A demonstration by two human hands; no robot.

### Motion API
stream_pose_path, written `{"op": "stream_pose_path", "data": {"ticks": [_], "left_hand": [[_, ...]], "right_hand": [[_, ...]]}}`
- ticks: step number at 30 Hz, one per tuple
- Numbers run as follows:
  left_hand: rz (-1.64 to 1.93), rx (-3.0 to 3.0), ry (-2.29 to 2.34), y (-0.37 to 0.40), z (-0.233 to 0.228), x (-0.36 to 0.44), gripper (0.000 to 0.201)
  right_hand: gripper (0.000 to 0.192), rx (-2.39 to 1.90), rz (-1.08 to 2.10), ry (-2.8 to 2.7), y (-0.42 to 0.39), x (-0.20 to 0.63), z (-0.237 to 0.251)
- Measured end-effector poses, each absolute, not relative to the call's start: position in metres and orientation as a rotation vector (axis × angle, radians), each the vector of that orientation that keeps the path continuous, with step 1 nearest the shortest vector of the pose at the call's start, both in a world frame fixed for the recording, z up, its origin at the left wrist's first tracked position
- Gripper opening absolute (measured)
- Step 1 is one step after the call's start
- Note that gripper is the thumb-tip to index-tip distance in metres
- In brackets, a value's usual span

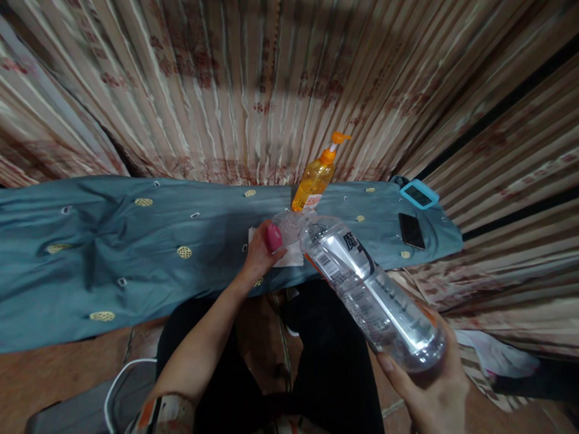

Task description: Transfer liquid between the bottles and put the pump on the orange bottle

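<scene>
The right hand (438, 383) has its thumb and fingers clamped around the base of the large clear bottle (370, 294), which slants from the near right toward the middle of the teal cloth (174, 218). Beside its far-left end, the left hand (261, 254) has its fingers curled around a pink object (273, 237), next to a blurred clear container (289, 224). The bottle's plastic looks light, slick and thin enough to dent, so a gentle base grip suits it, ideally with support near the neck.
</scene>
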State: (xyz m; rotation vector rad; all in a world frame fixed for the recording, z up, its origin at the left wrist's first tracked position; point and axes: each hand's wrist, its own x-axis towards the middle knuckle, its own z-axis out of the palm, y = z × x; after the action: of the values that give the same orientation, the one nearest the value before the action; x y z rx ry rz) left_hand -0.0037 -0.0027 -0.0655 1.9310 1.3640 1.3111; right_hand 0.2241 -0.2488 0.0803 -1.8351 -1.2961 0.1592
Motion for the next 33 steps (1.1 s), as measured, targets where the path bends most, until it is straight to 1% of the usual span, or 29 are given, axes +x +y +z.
{"op": "stream_pose_path", "data": {"ticks": [25,33], "left_hand": [[1.301,1.939,1.357,-0.0047,-0.0621,-0.0042,0.080],[1.301,1.927,1.378,-0.0035,-0.0640,-0.0029,0.081]], "right_hand": [[0.085,-1.840,0.069,-1.353,-0.2490,0.2234,0.0818],[0.087,-1.834,0.132,-1.311,-0.2490,0.2233,0.0811]]}}
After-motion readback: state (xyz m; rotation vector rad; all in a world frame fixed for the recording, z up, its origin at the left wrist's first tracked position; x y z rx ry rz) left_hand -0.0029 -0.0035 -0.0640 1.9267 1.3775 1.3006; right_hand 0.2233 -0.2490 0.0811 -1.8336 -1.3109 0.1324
